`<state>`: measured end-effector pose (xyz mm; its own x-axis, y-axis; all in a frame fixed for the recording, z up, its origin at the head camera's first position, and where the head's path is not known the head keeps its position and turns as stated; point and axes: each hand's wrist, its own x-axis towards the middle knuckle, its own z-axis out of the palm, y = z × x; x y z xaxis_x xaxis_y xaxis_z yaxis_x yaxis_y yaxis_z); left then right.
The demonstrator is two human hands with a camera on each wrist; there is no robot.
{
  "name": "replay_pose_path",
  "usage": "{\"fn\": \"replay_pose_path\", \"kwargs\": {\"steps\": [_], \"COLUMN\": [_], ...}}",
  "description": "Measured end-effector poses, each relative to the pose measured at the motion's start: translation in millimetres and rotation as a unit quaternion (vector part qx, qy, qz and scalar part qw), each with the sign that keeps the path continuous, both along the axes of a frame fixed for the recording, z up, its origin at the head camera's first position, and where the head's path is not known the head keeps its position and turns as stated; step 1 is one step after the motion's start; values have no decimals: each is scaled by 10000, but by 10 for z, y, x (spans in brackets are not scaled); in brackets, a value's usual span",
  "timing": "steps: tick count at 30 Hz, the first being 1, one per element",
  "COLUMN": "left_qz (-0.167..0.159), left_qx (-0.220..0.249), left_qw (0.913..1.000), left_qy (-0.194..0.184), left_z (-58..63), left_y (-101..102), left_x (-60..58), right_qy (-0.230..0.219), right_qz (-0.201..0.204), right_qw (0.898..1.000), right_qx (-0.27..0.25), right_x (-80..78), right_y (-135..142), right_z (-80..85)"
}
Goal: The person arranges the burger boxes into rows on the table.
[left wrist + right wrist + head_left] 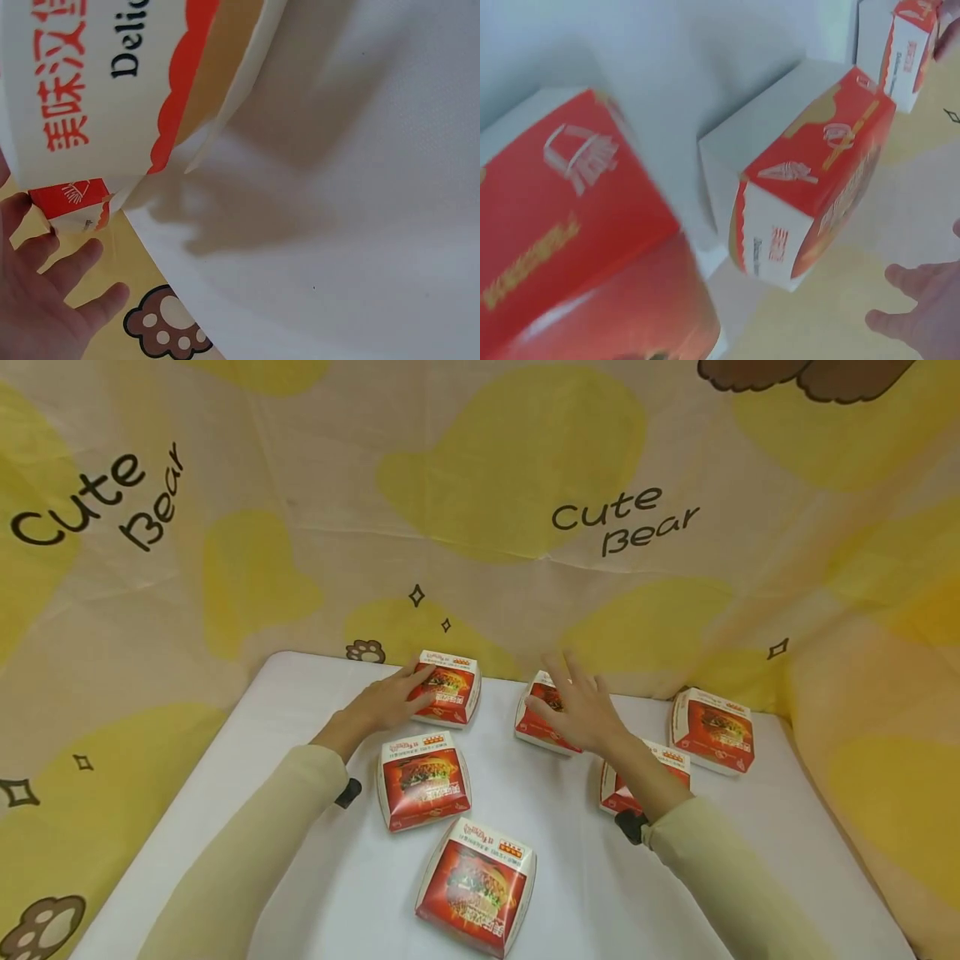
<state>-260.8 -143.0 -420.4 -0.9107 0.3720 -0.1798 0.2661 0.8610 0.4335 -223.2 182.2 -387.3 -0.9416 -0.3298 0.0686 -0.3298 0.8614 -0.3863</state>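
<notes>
Broadly, a yellow-patterned cloth [300, 468] with "Cute Bear" lettering stands behind a white table [337, 877]. Two pale sleeves reach over it — the left sleeve [247, 835] and the right sleeve [731, 868]. Six red-and-white burger boxes sit there: a near box [477, 889], a mid-left box [423, 782], a far-left box [453, 689], a far-right box [716, 731], a far-middle box [542, 727] and a wrist-side box [671, 760], partly hidden under the right forearm. The left hand [384, 702] rests at the far-left box's left side, fingers spread, not curled round it. The right hand [587, 714] is over the far-middle box, fingers splayed, grasping nothing — whether its thumb touches, I cannot tell. Smallest are the black wrist pieces [348, 793].
</notes>
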Motion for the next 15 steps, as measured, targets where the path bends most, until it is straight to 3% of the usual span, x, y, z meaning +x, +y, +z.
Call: {"fn": "replay_pose_path", "kwargs": {"steps": [9,15], "left_qz": [58,159], "left_qx": [369,346], "left_qw": [9992,9991], "left_qy": [-118,-164], "left_z": [4,-18], "left_y": [15,12], "left_x": [39,72], "right_qy": [-155,-420], "right_qz": [176,196], "right_qw": [9996,9982], "right_qx": [-167,-392], "right_x": [-11,-2], "right_y": [-202,-330], "right_z": [-52,-67]}}
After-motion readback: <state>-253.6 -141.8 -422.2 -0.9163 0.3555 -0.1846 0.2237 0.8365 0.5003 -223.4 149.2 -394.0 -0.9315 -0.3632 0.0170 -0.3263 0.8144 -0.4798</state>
